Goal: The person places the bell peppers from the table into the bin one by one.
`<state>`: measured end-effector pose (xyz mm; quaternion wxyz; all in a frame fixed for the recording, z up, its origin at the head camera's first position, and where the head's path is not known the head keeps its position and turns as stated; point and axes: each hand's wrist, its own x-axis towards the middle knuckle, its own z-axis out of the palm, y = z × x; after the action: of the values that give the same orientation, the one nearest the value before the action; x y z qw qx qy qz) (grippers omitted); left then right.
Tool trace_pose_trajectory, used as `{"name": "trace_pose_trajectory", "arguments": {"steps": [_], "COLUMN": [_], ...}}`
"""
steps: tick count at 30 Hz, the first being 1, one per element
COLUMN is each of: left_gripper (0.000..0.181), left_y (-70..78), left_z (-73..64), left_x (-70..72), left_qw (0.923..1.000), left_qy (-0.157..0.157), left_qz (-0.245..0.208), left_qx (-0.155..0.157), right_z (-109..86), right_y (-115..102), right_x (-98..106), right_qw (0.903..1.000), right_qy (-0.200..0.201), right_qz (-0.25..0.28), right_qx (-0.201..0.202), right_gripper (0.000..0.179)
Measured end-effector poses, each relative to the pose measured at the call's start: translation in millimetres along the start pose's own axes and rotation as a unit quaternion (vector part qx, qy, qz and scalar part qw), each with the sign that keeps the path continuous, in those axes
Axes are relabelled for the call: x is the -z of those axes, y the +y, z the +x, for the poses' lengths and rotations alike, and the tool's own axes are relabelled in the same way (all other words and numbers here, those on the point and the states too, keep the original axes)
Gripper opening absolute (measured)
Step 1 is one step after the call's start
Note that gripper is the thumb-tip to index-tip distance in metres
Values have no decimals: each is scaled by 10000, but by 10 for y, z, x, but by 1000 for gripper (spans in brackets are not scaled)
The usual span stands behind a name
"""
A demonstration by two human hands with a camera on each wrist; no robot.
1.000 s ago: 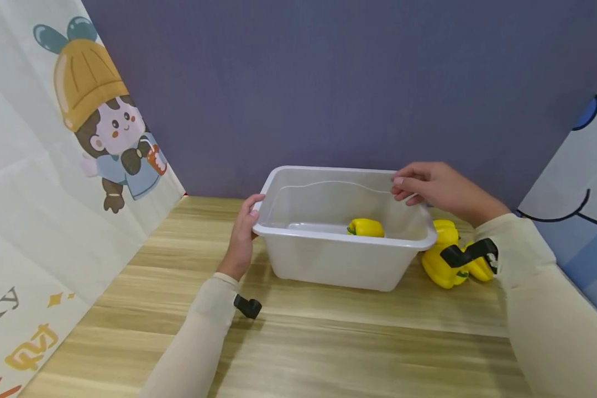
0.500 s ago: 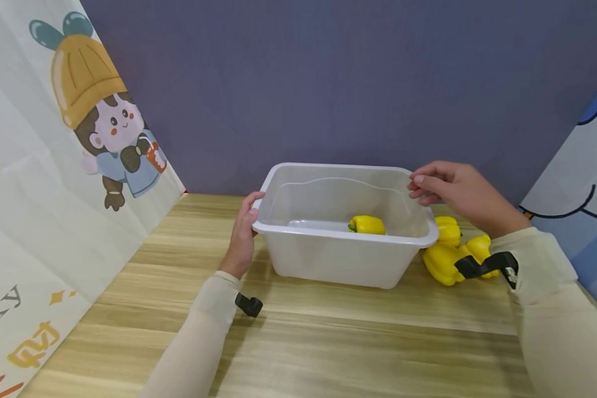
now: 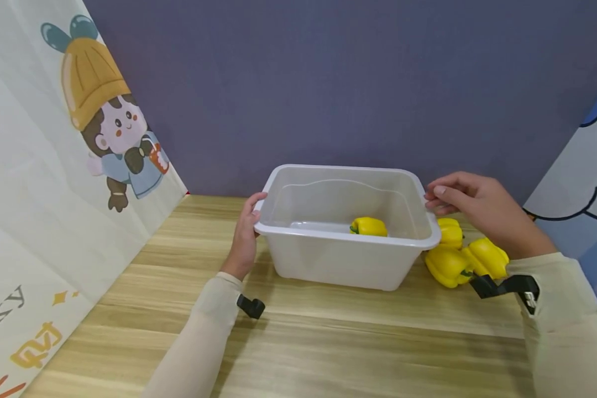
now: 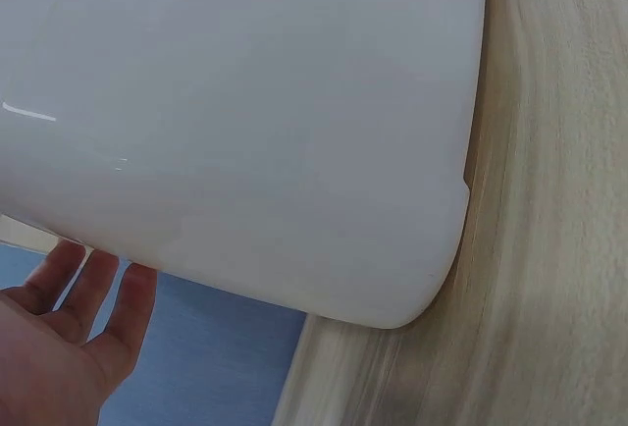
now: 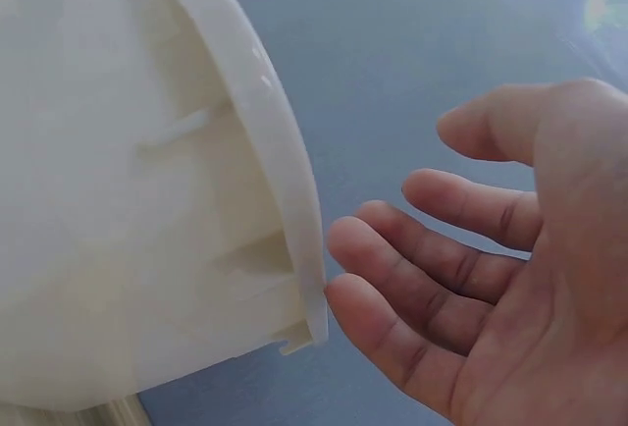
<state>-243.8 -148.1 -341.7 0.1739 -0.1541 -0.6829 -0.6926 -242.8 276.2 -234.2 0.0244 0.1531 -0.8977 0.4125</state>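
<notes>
A white plastic storage bin point(image 3: 338, 262) stands on the wooden table with one yellow bell pepper point(image 3: 370, 226) lying inside it. My left hand point(image 3: 241, 240) grips the bin's left rim; in the left wrist view its fingers point(image 4: 126, 313) reach under the rim's edge. Just off the right rim, my right hand point(image 3: 480, 207) hovers with nothing in it, its fingers loosely bent. The right wrist view has those fingers point(image 5: 378, 333) close beside the rim point(image 5: 280, 151); whether they touch it I cannot tell. Below that hand, three yellow bell peppers point(image 3: 446, 266) sit bunched together on the table.
A grey-blue panel point(image 3: 298, 83) rises right behind the bin. Printed cloths flank the table: one with a cartoon child point(image 3: 121, 132) on the left, another point(image 3: 577, 177) on the right. Bare tabletop point(image 3: 358, 342) lies in front of the bin.
My right hand has moved rightward from over the bin's back right corner to beyond its right rim, uncovering more of the peppers outside. The left hand keeps its place on the bin.
</notes>
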Motion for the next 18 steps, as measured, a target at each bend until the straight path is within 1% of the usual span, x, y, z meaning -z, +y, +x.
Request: {"name": "trace_pose_trajectory", "arguments": {"steps": [4,9,15,18], "left_gripper": [54,54,55,56], "left_y": [-16,-46,-83,-99], "left_z": [13,36,68,86], "left_x": [-10,-37,-72,-93], "left_qw": [10000,10000,9999,9998], "left_qy": [17,77,145,149], "left_qz": [-28,4,82,131], "left_qx": [15,11,-22,-43], "right_z": [-67,-52,-27,-27], "right_y": [64,159,288,373], "right_x": [-23,-28,-10,6], "right_qw": [9997,9994,9984,9985], "right_qy": [159,246,346,333], "right_qz": [136,107,265,321], "right_qx": [155,236,364,309], "right_gripper": [46,45,41,41]}}
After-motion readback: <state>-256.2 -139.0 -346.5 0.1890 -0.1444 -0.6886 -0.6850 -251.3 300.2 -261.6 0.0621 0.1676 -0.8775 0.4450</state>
